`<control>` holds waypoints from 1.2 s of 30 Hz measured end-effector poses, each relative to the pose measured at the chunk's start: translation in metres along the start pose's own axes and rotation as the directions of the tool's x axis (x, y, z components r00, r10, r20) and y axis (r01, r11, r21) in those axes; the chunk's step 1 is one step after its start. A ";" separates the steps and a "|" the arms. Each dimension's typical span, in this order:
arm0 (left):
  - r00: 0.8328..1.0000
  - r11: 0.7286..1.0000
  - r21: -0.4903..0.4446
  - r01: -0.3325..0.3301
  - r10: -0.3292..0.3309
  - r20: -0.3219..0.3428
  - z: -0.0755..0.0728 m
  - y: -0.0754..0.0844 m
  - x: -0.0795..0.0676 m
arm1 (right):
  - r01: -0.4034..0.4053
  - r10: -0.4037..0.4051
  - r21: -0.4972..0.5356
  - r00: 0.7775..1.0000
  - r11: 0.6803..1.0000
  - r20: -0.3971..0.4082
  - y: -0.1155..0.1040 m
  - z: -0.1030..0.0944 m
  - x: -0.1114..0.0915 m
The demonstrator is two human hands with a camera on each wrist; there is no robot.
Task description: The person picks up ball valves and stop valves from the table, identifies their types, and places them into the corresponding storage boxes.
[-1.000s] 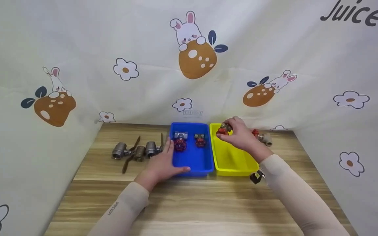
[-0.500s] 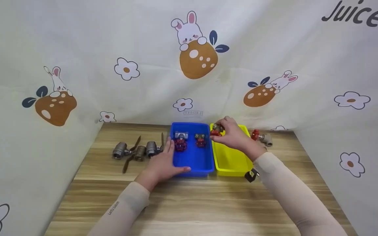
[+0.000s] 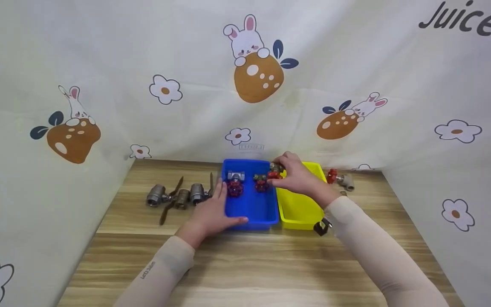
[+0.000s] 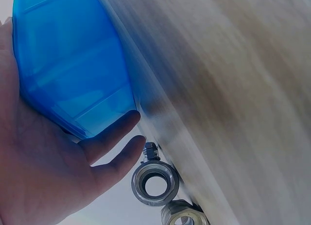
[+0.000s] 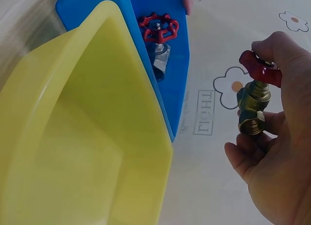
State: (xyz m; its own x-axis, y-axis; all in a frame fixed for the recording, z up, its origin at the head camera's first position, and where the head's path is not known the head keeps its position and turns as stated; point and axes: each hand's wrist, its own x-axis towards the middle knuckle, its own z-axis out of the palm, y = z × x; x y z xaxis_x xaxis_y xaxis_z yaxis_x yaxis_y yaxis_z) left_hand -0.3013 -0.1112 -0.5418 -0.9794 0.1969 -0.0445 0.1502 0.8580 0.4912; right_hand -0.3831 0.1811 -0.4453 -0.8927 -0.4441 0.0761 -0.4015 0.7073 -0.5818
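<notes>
My right hand (image 3: 296,177) grips a brass gate valve (image 5: 254,101) by its body and red handwheel, above the rims where the two bins meet. The blue bin (image 3: 252,213) holds a silver valve with a dark red handwheel (image 3: 235,187) and a smaller brass one with a red handwheel (image 3: 261,184). My left hand (image 3: 207,215) rests with extended fingers against the blue bin's left wall; the left wrist view shows the fingers (image 4: 116,130) spread along its outside. Beside it on the right stands the yellow bin (image 3: 301,224), its visible floor bare.
Left of the blue bin lie several lever-handled ball valves (image 3: 156,196) on the wooden table (image 3: 245,264). A red-handled valve (image 3: 339,178) lies right of the yellow bin. A printed cloth (image 3: 186,123) hangs behind and at both sides.
My right hand has carried the gate valve leftward, from over the yellow bin to the blue bin's right edge. My left hand stays against the blue bin.
</notes>
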 end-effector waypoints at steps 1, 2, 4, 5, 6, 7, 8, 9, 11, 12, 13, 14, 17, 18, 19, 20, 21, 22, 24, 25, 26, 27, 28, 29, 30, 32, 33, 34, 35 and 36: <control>1.000 1.000 0.000 0.000 0.000 0.001 0.000 0.000 0.000 | 0.003 -0.003 -0.001 1.000 1.000 0.002 -0.001 0.000 0.001; 1.000 1.000 0.001 -0.001 0.001 0.002 0.000 0.000 0.000 | 0.007 -0.007 0.000 1.000 1.000 0.007 -0.002 0.001 0.001; 1.000 1.000 0.000 -0.002 0.002 0.005 0.000 0.000 0.000 | 0.016 -0.016 -0.006 1.000 1.000 0.014 -0.002 0.001 0.003; 1.000 1.000 0.000 -0.003 0.003 0.005 -0.001 0.001 0.000 | 0.022 -0.022 -0.006 1.000 1.000 0.018 -0.003 0.002 0.003; 1.000 1.000 0.002 -0.006 0.006 0.005 -0.001 0.001 0.000 | 0.032 -0.032 -0.008 0.999 0.999 0.022 -0.003 0.002 0.004; 1.000 1.000 0.004 -0.008 0.008 0.005 -0.001 0.001 0.000 | 0.042 -0.041 -0.013 0.999 0.999 0.025 -0.004 0.002 0.005; 1.000 1.000 0.005 -0.012 0.012 0.004 -0.002 0.001 0.000 | 0.051 -0.050 -0.018 0.998 0.999 0.028 -0.004 0.002 0.005; 1.000 1.000 0.006 -0.015 0.015 0.002 -0.002 0.002 0.000 | 0.061 -0.060 -0.024 0.998 0.998 0.030 -0.005 0.002 0.006; 1.000 1.000 0.014 -0.018 0.018 0.002 -0.002 0.002 -0.001 | 0.076 -0.074 -0.029 0.997 0.997 0.034 -0.007 0.002 0.007; 1.000 1.000 0.017 -0.021 0.020 0.003 -0.002 0.002 -0.001 | 0.083 -0.082 -0.035 0.996 0.996 0.036 -0.007 0.002 0.007; 1.000 1.000 0.018 -0.020 0.020 0.003 -0.002 0.002 -0.001 | 0.085 -0.083 -0.040 0.996 0.996 0.038 -0.007 0.002 0.008; 1.000 1.000 0.020 -0.020 0.020 0.002 -0.002 0.002 -0.001 | 0.087 -0.086 -0.044 0.996 0.995 0.040 -0.007 0.003 0.008; 1.000 1.000 0.022 -0.019 0.019 0.004 -0.002 0.002 -0.001 | 0.093 -0.091 -0.042 0.994 0.995 0.052 -0.008 0.003 0.009; 1.000 1.000 0.020 -0.020 0.020 0.003 -0.002 0.002 -0.001 | 0.095 -0.093 -0.042 0.994 0.995 0.056 -0.008 0.004 0.010; 1.000 1.000 0.019 -0.020 0.020 0.001 -0.002 0.002 -0.001 | 0.095 -0.093 -0.040 0.994 0.995 0.059 -0.009 0.004 0.010; 1.000 1.000 0.019 -0.020 0.020 0.002 -0.002 0.002 -0.001 | 0.097 -0.094 -0.041 0.994 0.994 0.062 -0.010 0.004 0.011; 1.000 1.000 0.017 -0.020 0.020 0.002 -0.002 0.003 -0.001 | 0.097 -0.095 -0.040 0.993 0.994 0.065 -0.010 0.004 0.011; 1.000 1.000 0.015 -0.021 0.020 0.003 -0.003 0.003 -0.001 | 0.097 -0.094 -0.038 0.993 0.995 0.067 -0.011 0.005 0.012; 1.000 1.000 0.016 -0.020 0.020 0.004 -0.003 0.002 -0.001 | 0.098 -0.095 -0.041 0.993 0.994 0.067 -0.012 0.005 0.013; 1.000 1.000 0.017 -0.019 0.019 0.005 -0.003 0.002 -0.001 | 0.099 -0.096 -0.040 0.993 0.994 0.068 -0.013 0.005 0.014; 1.000 1.000 0.017 -0.019 0.019 0.005 -0.002 0.002 -0.001 | 0.103 -0.100 -0.038 0.993 0.994 0.070 -0.013 0.005 0.014; 1.000 1.000 0.018 -0.018 0.018 0.006 -0.002 0.001 -0.001 | 0.103 -0.101 -0.035 0.992 0.994 0.071 -0.014 0.005 0.015; 1.000 1.000 0.017 -0.019 0.019 0.006 -0.002 0.001 -0.001 | 0.106 -0.103 -0.032 0.992 0.994 0.074 -0.014 0.005 0.015; 1.000 1.000 0.019 -0.018 0.018 0.006 -0.002 0.001 -0.001 | 0.108 -0.105 -0.032 0.991 0.994 0.077 -0.014 0.006 0.015; 1.000 1.000 0.018 -0.018 0.017 0.006 -0.002 0.001 -0.001 | 0.111 -0.108 -0.029 0.991 0.993 0.081 -0.015 0.006 0.016; 1.000 1.000 0.014 -0.019 0.018 0.005 -0.002 0.001 -0.001 | 0.119 -0.116 -0.028 0.989 0.992 0.088 -0.015 0.006 0.017; 1.000 1.000 0.014 -0.016 0.016 0.007 -0.002 0.001 -0.001 | 0.121 -0.118 -0.029 0.989 0.992 0.092 -0.016 0.007 0.018; 1.000 1.000 0.012 -0.016 0.016 0.005 -0.002 0.001 -0.001 | 0.125 -0.122 -0.029 0.988 0.992 0.095 -0.016 0.007 0.018; 1.000 1.000 0.013 -0.014 0.014 0.006 -0.002 0.001 -0.001 | 0.126 -0.123 -0.029 0.988 0.992 0.097 -0.017 0.007 0.019; 1.000 1.000 0.012 -0.014 0.014 0.006 -0.002 0.001 -0.001 | 0.134 -0.130 -0.032 0.986 0.991 0.100 -0.018 0.008 0.019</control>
State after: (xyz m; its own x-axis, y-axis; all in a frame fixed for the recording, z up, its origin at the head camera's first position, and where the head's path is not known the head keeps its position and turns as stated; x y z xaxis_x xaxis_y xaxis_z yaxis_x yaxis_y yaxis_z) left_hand -0.3002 -0.1115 -0.5394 -0.9765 0.2113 -0.0427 0.1652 0.8606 0.4817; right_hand -0.3918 0.1559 -0.4398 -0.8081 -0.5849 0.0699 -0.5235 0.6586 -0.5405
